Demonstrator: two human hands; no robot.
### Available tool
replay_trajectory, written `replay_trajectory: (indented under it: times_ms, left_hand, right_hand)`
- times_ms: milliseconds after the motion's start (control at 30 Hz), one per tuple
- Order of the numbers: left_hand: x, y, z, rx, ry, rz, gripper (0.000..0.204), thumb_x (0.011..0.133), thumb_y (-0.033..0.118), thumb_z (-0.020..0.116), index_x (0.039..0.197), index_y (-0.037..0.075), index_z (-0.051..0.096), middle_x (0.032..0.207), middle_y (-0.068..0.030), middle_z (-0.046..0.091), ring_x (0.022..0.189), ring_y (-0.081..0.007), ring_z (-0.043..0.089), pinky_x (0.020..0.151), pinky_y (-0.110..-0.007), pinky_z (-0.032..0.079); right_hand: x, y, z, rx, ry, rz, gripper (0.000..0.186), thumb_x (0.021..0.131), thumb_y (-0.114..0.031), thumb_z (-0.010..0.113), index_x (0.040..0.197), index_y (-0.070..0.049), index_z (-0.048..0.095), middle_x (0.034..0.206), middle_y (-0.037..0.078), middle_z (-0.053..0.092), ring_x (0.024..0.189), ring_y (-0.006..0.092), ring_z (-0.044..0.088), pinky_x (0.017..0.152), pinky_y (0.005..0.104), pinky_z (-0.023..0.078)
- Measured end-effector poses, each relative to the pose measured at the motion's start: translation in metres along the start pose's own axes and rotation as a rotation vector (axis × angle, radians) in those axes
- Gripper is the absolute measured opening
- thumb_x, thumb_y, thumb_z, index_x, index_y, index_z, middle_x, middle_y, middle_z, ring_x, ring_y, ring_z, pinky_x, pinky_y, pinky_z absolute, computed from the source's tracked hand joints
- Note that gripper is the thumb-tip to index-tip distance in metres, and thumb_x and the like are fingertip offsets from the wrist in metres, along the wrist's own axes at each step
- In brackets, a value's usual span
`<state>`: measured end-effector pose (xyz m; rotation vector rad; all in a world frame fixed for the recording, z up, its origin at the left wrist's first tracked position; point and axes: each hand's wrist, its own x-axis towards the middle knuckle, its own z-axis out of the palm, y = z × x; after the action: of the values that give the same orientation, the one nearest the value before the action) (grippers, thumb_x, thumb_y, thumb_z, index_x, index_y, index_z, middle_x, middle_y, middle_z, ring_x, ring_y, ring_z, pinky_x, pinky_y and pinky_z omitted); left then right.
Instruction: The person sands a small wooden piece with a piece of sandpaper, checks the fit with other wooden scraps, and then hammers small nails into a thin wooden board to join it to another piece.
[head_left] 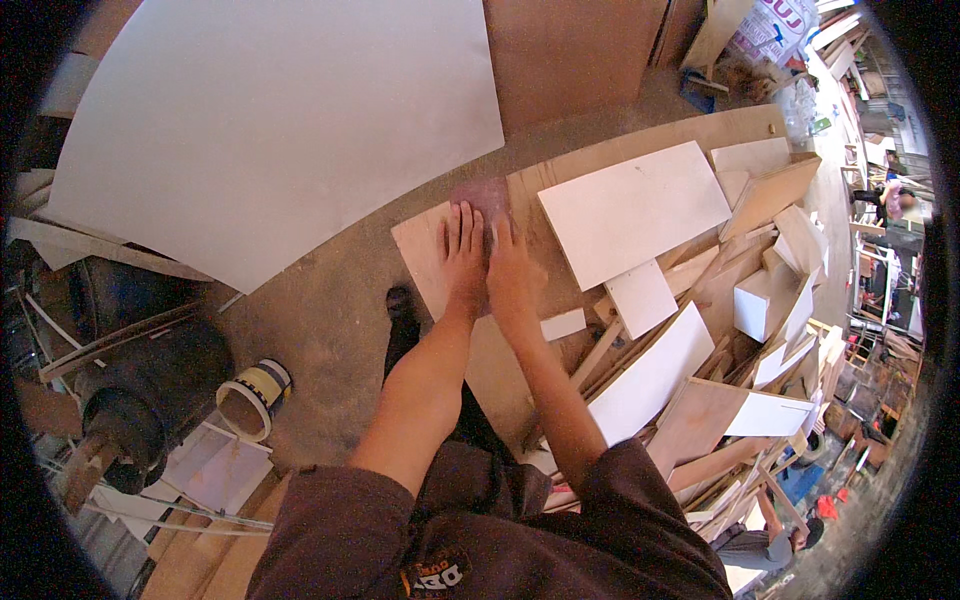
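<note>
My left hand (464, 265) lies flat with its fingers stretched forward, over a pale board and the edge of a dull purple-red sheet (482, 192). The sheet could be sandpaper, but its kind is not certain. Close beside it, my right hand (514, 270) reaches to the sheet's right side. Its fingers are blurred, so their grip is unclear. Under both hands is the light wooden board (425, 240), its near left corner sticking out over the floor.
A large white panel (280, 130) spans the far left. White-faced boards (640, 210) and wood offcuts (650, 375) are heaped to my right. A bucket (255, 400) and a dark drum (150, 400) stand at left. Two people (765, 545) are at the far right.
</note>
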<state>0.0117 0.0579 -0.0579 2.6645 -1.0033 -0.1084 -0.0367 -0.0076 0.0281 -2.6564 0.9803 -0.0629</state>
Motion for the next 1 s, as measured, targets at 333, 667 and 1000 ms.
replay_trajectory:
  times_ms: [333, 667, 1000]
  left_hand:
    - [-0.002, 0.001, 0.005, -0.037, 0.008, -0.046, 0.066, 0.084, 0.014, 0.055, 0.146, 0.003, 0.034, 0.159, -0.0115, 0.023, 0.148, -0.0245, 0.016, 0.121, -0.046, 0.009]
    - [-0.003, -0.002, 0.01, -0.024, 0.061, -0.033, 0.065, 0.086, 0.017, 0.052, 0.147, 0.007, 0.034, 0.16, -0.0086, 0.022, 0.149, -0.0225, 0.015, 0.121, -0.045, 0.01]
    - [-0.003, -0.001, 0.003, -0.005, -0.005, -0.051, 0.063, 0.086, 0.016, 0.053, 0.146, 0.007, 0.036, 0.159, -0.0082, 0.024, 0.148, -0.0227, 0.017, 0.12, -0.045, 0.012]
  right_hand:
    - [-0.024, -0.002, -0.02, 0.121, -0.198, 0.129, 0.05, 0.087, -0.011, 0.057, 0.135, -0.01, 0.04, 0.11, 0.023, 0.063, 0.085, 0.0421, 0.066, 0.067, 0.047, 0.054]
    - [-0.097, 0.024, 0.03, 0.706, 0.202, 0.142, 0.035, 0.087, -0.008, 0.068, 0.119, 0.004, 0.059, 0.113, 0.021, 0.062, 0.105, 0.032, 0.062, 0.091, 0.0403, 0.048]
    - [-0.076, 0.0, 0.008, 0.642, 0.371, 0.28, 0.025, 0.086, -0.008, 0.069, 0.107, 0.004, 0.063, 0.098, 0.018, 0.061, 0.091, 0.0317, 0.06, 0.081, 0.041, 0.047]
